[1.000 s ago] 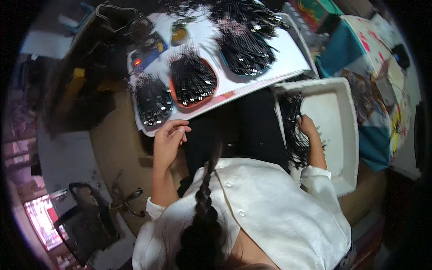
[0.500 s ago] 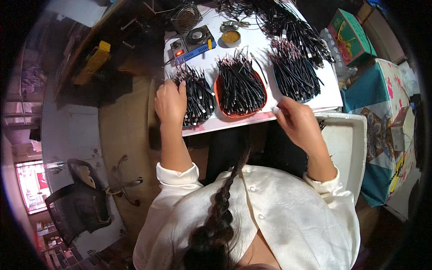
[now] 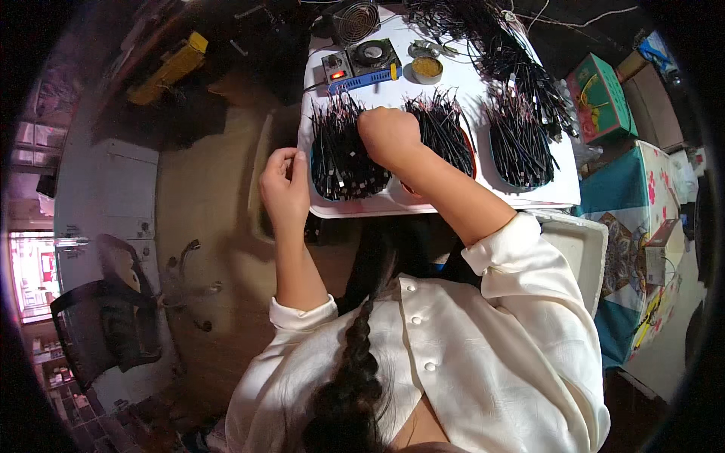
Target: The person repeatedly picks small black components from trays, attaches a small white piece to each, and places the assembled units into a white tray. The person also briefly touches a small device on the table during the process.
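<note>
Three bundles of short black cables stand in a row on a white table [image 3: 560, 187]. The left bundle [image 3: 336, 158] sits in a blue-rimmed tray. Next to it, the middle bundle [image 3: 447, 136] is in an orange tray, partly covered by my right forearm. A right bundle [image 3: 521, 147] fills another blue-rimmed tray. My right hand [image 3: 389, 136] is closed over the left bundle's right side, its fingertips turned out of sight. My left hand [image 3: 285, 187] is just beside the left tray, fingers curled toward the thumb. Whatever either hand holds is too hidden to make out.
Behind the left bundle is a soldering device with a red light [image 3: 337, 75], near a fan [image 3: 356, 21]. A round tin of yellowish paste [image 3: 427, 69] stands behind the middle bundle. Loose black cables [image 3: 491, 41] pile at the back right. A white foam box [image 3: 585, 253] adjoins the table's right front.
My right hand has swung left from the table's front edge to above the left bundle. My left hand has drawn slightly away from that bundle. The whole view has shifted.
</note>
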`<state>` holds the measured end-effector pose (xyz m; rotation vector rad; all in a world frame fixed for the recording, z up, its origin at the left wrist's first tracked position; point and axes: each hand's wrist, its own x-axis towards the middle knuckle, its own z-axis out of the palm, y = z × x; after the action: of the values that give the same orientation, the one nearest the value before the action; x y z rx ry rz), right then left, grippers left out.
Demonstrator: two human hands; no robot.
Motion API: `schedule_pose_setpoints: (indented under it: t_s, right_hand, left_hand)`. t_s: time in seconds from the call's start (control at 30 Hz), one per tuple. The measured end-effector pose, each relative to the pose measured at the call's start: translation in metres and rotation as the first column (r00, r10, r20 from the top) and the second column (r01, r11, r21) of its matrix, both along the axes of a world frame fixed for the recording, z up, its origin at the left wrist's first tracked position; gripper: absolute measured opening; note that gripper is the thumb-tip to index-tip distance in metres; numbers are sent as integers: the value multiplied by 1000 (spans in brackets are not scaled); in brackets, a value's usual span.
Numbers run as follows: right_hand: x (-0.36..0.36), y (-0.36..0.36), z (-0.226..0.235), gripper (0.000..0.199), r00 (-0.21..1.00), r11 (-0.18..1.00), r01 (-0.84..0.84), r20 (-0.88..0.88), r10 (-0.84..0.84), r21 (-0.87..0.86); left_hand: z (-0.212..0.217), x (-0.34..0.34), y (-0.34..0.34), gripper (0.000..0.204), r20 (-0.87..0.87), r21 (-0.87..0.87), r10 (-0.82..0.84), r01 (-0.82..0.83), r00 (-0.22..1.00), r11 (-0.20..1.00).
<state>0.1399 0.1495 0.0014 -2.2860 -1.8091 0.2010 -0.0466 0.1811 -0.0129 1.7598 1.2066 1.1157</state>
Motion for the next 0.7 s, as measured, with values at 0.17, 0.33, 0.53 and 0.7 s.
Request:
schedule_pose_setpoints:
  t_s: [0.17, 0.33, 0.53, 0.7]
  right_hand:
    - [1, -22, 19, 10, 995, 989, 80, -68, -71, 125]
    - [-20, -97, 31, 17, 893, 947, -19, -421, 160, 319]
    - [12, -128, 23, 14, 828, 886, -24, -488, 277, 462]
    - [80, -97, 6, 21, 945, 898, 281, -259, -198, 338]
  left_hand:
    - [9, 3, -19, 14, 96, -69, -11, 17, 995, 997]
    - [26, 27, -56, 20, 594, -289, -185, 422, 783, 859]
    - [23, 54, -82, 13, 728, -280, -162, 504, 666, 817]
    - [20, 61, -82, 14, 755, -316, -181, 591, 631, 742]
